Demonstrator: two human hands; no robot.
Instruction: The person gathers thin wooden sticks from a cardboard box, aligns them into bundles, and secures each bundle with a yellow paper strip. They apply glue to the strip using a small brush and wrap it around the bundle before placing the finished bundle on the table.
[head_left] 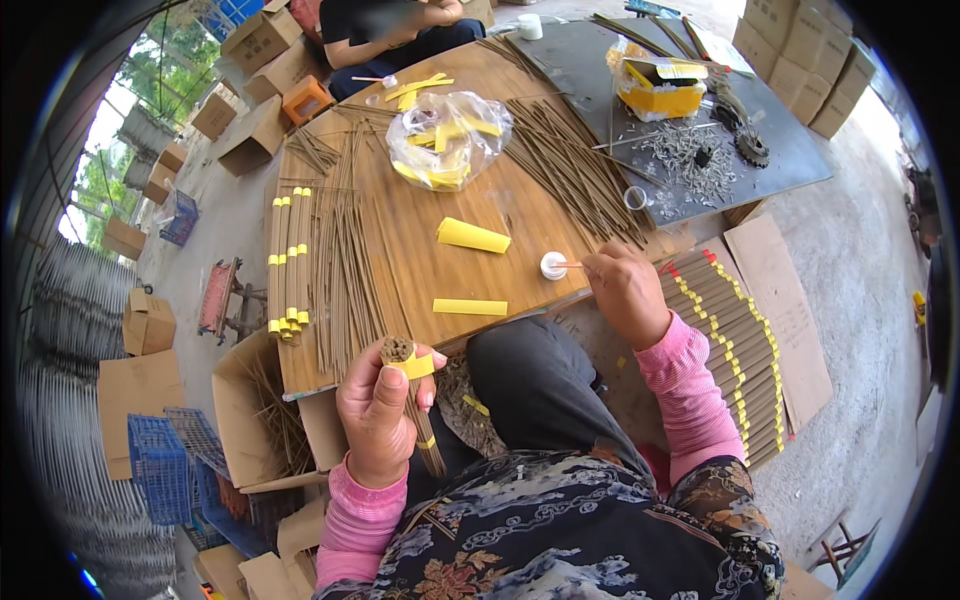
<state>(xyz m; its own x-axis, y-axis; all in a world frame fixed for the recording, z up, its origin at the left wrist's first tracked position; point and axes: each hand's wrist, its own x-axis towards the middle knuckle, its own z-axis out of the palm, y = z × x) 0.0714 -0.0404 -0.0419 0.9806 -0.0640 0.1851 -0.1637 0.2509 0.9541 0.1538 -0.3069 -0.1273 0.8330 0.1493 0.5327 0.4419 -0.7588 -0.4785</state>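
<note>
My left hand (372, 412) is closed around a bundle of thin brown incense sticks (428, 452), tilted, with its round end (397, 350) upward. A yellow paper strip (416, 367) lies around the upper part, its loose end by my fingertips; another yellow band shows lower down. Between the fingers of my right hand (630, 293) is a thin orange stick (571, 265). Its far tip is in a small white jar (551, 268) at the table's near edge, so the tip is hidden. A stack of yellow paper strips (473, 236) and a yellow strip (470, 307) lie left of the jar.
Loose incense sticks (345, 260) spread over the wooden table (540, 210). Banded bundles (290, 255) lie at its left, more (735, 350) on cardboard at right. A see-through bag (450, 140) holds yellow strips. Across the table sits another person (385, 40). Cardboard boxes (255, 420) stand around.
</note>
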